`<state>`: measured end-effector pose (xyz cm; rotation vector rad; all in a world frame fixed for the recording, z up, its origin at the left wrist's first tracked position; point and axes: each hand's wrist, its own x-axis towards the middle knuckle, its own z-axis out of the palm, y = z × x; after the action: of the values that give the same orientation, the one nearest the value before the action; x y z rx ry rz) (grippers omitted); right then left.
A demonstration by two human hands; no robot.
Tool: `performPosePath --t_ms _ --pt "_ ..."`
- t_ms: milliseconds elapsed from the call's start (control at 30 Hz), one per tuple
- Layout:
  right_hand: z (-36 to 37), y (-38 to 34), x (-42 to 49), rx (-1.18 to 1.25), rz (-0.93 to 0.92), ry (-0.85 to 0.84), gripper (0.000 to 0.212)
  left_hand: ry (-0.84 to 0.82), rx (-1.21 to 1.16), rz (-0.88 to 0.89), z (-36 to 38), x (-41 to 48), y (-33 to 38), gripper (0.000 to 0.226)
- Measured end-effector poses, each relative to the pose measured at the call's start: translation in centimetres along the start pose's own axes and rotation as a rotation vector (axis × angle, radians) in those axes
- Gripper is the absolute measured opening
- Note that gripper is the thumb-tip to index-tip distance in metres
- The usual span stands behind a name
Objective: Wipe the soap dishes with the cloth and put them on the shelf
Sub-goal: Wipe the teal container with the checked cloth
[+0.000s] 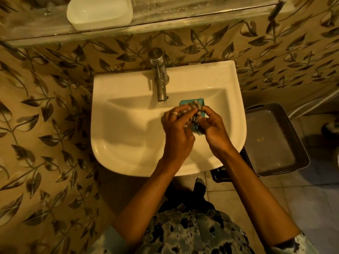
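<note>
Over the basin of the white sink (117, 136), just in front of the tap (161, 83), both hands work on a teal soap dish (199, 102). The right hand (213, 128) curls around the dish's near side, apparently to steady it, while the left hand (177, 133) is closed on a grey-patterned cloth (194, 115) pressed against it, so the wiping seems under way. Holding it above the basin likely lets any drips fall into the sink. On the shelf (201, 17) above, at its left end, a white soap dish (100, 12) already sits, probably finished. A grey tray (300, 143) stands to the right of the sink, nothing resting in it.
</note>
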<state>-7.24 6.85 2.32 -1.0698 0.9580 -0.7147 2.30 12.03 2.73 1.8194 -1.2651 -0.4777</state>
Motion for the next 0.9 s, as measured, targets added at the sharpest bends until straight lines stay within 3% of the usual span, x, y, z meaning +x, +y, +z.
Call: performPosePath --t_ms 200,367,567,700,900 --pt "-0.3 0.5 -1.0 0.033 0.005 0.064 0.032 -0.075 0.008 -0.050 -0.3 4.8 -0.1 0.040" --pt "-0.5 0.5 -0.3 0.118 0.029 0.157 0.032 -0.133 0.040 0.017 0.1 -2.9 -0.1 0.055" --pt "0.9 1.5 -1.7 0.040 0.039 0.099 0.035 -0.076 0.161 -0.002 -0.1 0.3 -0.4 0.039" --pt "1.0 0.8 -1.3 -0.062 0.009 0.073 0.035 -0.095 0.113 -0.021 -0.6 3.7 -0.3 0.046" --pt "0.7 0.3 -1.2 0.112 0.066 0.132 0.034 -0.072 0.106 0.025 -0.3 -3.5 0.6 0.051"
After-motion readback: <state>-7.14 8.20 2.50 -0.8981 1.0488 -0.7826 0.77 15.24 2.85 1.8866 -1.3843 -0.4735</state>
